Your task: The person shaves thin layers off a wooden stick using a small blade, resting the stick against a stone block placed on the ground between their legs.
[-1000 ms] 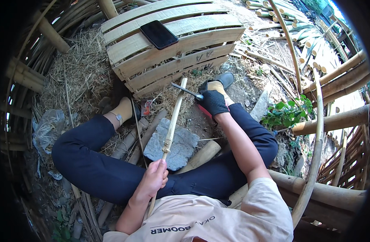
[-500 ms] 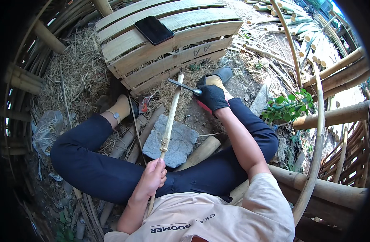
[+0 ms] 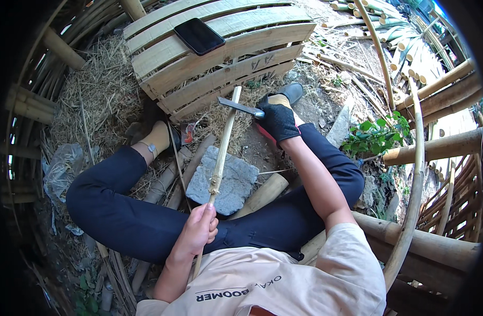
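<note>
My bare left hand (image 3: pixel 198 229) is closed round the lower part of a peeled bamboo stick (image 3: pixel 225 139), which slants up and away over a grey stone block (image 3: pixel 236 181). A rough, frayed knot shows on the stick a little above my fist. In a black glove, my right hand (image 3: pixel 277 122) grips the handle of a knife (image 3: pixel 240 108). Its blade points left and lies across the stick near the far tip. Fingers and glove hide most of the handle.
A slatted wooden crate (image 3: pixel 225 55) stands ahead, with a black phone (image 3: pixel 199 37) on top. Dry straw (image 3: pixel 101 97) and a clear plastic bag (image 3: pixel 63 171) lie at left. Bamboo poles (image 3: pixel 436 245) and a green plant (image 3: pixel 376 136) are at right; cut bamboo (image 3: pixel 405 52) is stacked beyond.
The stick's far tip has shifted slightly up and away. The knife has moved a little along with my right hand, its blade now turned to show more of its flat side.
</note>
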Motion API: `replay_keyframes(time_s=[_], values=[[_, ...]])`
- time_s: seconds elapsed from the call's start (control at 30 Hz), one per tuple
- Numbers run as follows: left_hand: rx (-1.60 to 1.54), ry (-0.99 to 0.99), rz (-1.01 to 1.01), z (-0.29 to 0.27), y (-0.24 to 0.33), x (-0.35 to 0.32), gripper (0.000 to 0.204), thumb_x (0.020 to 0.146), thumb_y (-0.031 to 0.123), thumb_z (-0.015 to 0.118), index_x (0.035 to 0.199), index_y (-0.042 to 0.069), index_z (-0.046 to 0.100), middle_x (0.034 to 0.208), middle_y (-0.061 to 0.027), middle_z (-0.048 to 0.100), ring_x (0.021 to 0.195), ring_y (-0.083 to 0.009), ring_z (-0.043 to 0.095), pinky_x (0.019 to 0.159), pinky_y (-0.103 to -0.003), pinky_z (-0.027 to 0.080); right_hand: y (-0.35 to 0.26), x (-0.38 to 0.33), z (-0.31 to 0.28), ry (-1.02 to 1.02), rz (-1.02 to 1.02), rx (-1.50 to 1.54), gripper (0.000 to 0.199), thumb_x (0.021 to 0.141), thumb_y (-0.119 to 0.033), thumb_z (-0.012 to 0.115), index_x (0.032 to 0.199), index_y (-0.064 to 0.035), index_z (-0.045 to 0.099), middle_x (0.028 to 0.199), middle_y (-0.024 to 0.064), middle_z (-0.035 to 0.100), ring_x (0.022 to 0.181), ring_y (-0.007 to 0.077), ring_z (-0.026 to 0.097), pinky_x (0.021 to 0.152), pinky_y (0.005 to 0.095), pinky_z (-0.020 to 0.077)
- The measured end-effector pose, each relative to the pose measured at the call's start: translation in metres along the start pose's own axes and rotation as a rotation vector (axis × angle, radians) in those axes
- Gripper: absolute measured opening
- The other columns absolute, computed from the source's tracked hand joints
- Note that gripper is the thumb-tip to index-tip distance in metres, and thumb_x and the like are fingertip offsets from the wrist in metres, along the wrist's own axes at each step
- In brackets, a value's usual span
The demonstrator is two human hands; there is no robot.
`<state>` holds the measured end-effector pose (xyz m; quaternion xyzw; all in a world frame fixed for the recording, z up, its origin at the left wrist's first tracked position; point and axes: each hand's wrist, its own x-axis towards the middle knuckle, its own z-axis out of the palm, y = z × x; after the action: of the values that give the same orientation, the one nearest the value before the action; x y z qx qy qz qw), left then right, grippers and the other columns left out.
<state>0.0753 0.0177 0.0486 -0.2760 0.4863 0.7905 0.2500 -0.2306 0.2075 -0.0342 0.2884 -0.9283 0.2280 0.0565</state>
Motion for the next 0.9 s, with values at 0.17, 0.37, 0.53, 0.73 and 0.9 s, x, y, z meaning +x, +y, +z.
replay_keyframes(time_s=[0.17,0.37,0.53,0.73,0.9], values=[[-0.023,0.026,-0.056,-0.005,-0.006,0.003,0.037,0.108,0.038,0.036,0.080,0.014,0.039,0.057,0.0068,0.029,0.041,-0.0017,0.024,0.036,-0.021,0.018,-0.001,-0.011,0.003,-0.009,-0.007,-0.067,0.011,0.080,-0.020,0.063,0.082,-0.0175,0.073,0.071,0.0131,0.069,0.067,0.0323,0.069,0.062,0.0448,0.0526],[-0.005,0.013,-0.016,-0.004,-0.004,0.002,0.036,0.109,0.037,0.035,0.080,0.014,0.038,0.058,0.0063,0.029,0.041,-0.0019,0.023,0.036,-0.021,0.018,-0.002,0.001,-0.006,-0.045,0.045,-0.123,0.011,0.080,-0.019,0.063,0.082,-0.0172,0.073,0.072,0.0128,0.069,0.069,0.0315,0.069,0.063,0.0441,0.0528],[-0.006,0.028,-0.030,-0.006,-0.003,0.000,0.037,0.109,0.036,0.034,0.080,0.014,0.038,0.058,0.0062,0.029,0.041,-0.0018,0.023,0.036,-0.021,0.018,-0.010,-0.008,-0.006,-0.104,-0.098,-0.012,0.011,0.080,-0.022,0.064,0.082,-0.0144,0.073,0.074,0.0129,0.070,0.071,0.0329,0.070,0.063,0.0439,0.0528],[-0.002,0.024,-0.042,-0.009,-0.008,-0.004,0.037,0.109,0.036,0.033,0.080,0.014,0.038,0.057,0.0066,0.028,0.041,-0.0015,0.022,0.036,-0.021,0.017,0.008,0.002,0.010,-0.062,0.090,-0.161,0.009,0.079,-0.022,0.066,0.080,-0.0165,0.073,0.072,0.0122,0.070,0.069,0.0330,0.069,0.063,0.0450,0.0533],[-0.022,-0.005,-0.050,-0.003,-0.008,-0.004,0.036,0.109,0.036,0.034,0.080,0.014,0.038,0.057,0.0071,0.027,0.041,-0.0014,0.022,0.037,-0.021,0.016,0.007,0.000,0.008,-0.099,0.015,-0.089,0.012,0.081,-0.023,0.063,0.082,-0.0164,0.073,0.075,0.0132,0.070,0.071,0.0325,0.070,0.065,0.0453,0.0538]])
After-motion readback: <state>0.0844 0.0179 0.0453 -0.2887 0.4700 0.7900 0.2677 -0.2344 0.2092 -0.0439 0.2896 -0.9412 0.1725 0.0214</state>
